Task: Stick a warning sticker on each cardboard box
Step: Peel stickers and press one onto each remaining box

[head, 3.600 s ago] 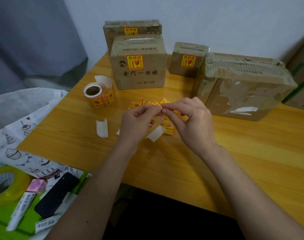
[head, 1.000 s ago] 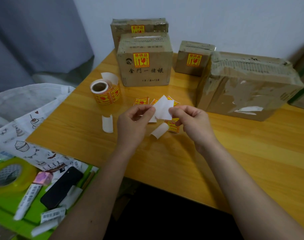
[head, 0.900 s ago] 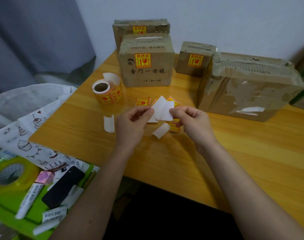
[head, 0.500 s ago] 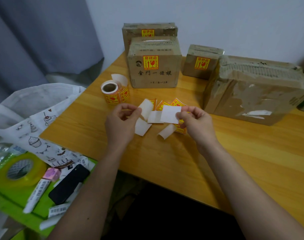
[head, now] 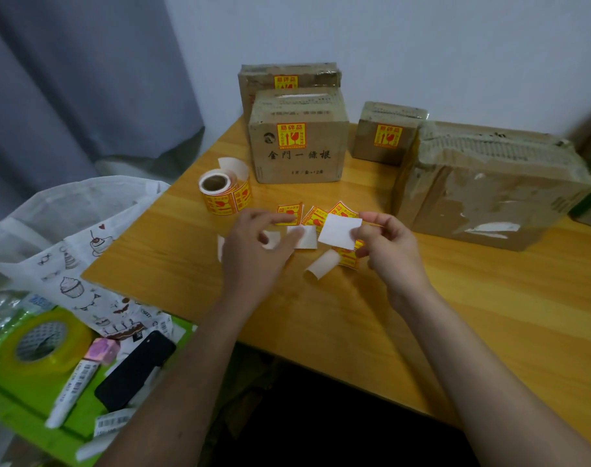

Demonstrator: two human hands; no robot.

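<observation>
I see my right hand [head: 386, 246] pinching a sticker [head: 339, 230], white back toward me, between thumb and fingers [head: 375, 220]. My left hand [head: 253, 244] hovers open, fingers loosely extended over backing scraps [head: 304, 235]. Beyond my fingers, the box [head: 299, 136] reads 金門一條根 under a red-yellow 易碎品 label [head: 291, 135]. The unlabelled box [head: 489, 187] sits just right of my right fingers.

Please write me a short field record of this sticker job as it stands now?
labelled boxes: three, against the wall, e.g. the printed box
unlabelled box: large box, right side
right hand: pinches a peeled sticker, white side up
left hand: open over backing scraps
supply: sticker roll
</observation>
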